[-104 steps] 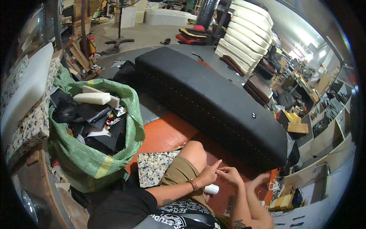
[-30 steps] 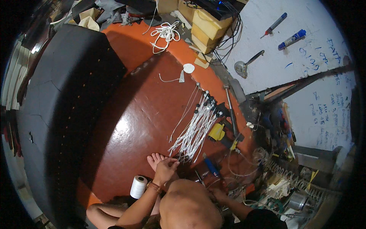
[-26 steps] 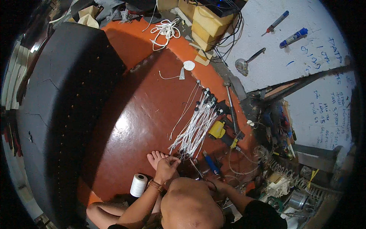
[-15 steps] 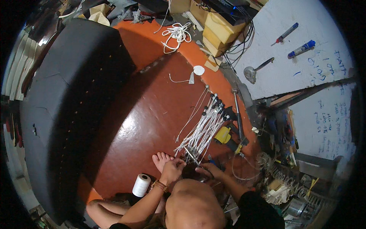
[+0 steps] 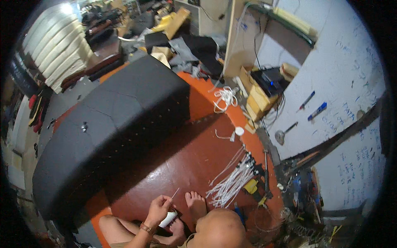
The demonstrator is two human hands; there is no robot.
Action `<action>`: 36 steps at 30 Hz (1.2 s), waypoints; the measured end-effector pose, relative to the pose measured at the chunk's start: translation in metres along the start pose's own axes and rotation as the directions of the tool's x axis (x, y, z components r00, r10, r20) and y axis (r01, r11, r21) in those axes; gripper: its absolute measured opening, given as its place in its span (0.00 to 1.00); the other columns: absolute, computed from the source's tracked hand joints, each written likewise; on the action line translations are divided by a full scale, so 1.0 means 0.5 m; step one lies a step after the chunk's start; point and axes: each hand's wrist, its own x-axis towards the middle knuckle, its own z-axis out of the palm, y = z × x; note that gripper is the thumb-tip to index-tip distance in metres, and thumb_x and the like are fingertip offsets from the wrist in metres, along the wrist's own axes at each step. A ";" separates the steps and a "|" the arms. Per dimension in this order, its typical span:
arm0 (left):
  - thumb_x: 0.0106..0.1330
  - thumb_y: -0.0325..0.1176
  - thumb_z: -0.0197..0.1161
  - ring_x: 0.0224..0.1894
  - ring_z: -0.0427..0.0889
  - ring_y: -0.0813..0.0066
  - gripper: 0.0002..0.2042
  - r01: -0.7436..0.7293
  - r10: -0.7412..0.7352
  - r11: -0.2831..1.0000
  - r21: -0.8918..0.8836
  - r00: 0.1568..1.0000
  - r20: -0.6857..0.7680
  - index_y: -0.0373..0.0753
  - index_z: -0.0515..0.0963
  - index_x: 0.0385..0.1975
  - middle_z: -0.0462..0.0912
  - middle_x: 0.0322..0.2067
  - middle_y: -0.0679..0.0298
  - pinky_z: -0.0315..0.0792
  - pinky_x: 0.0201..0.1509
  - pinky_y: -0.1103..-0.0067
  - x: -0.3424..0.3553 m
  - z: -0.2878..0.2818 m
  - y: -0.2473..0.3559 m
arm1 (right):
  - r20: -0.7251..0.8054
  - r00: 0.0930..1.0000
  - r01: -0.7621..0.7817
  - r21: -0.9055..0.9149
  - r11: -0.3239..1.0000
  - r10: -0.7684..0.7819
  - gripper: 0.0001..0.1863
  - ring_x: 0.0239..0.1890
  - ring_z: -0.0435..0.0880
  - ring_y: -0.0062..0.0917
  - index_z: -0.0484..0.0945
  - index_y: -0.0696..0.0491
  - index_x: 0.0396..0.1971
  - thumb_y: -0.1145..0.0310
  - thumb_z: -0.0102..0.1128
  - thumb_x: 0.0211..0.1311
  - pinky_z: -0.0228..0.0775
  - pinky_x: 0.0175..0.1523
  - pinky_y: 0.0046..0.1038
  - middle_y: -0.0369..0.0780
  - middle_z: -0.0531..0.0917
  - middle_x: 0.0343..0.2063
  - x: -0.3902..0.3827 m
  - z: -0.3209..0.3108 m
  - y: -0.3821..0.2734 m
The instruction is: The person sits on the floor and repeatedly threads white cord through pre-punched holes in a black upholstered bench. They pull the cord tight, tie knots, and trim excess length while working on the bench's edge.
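Note:
My left hand pinches a thin, pale, needle-like piece that sticks up from its fingertips. Just beside that hand a white spool is partly hidden by the hand and my foot. My right hand is out of sight, with my bare knee at the lower middle. A bundle of white cords with dark ends lies on the red floor right of my foot. A yellow-and-black tool and a blue-handled item lie at its right.
A long black padded upholstered piece spans the left. Coiled white rope, foam blocks and a black device are at the back right. A written-on white board with markers, a metal bar and clutter line the right.
The view has tilted up and swung. My left hand has moved left toward the spool with the thin piece. My right hand, seen with a metal tool half a second ago, has left view.

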 end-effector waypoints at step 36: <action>0.74 0.35 0.65 0.39 0.87 0.73 0.08 -0.539 0.243 0.425 -0.727 0.842 -0.482 0.39 0.81 0.44 0.87 0.41 0.60 0.86 0.46 0.71 -0.230 -0.310 0.033 | 0.149 0.444 0.740 0.495 0.456 -0.883 0.13 0.28 0.79 0.13 0.85 0.53 0.38 0.59 0.60 0.73 0.71 0.31 0.21 0.33 0.87 0.32 -0.445 -0.209 -1.081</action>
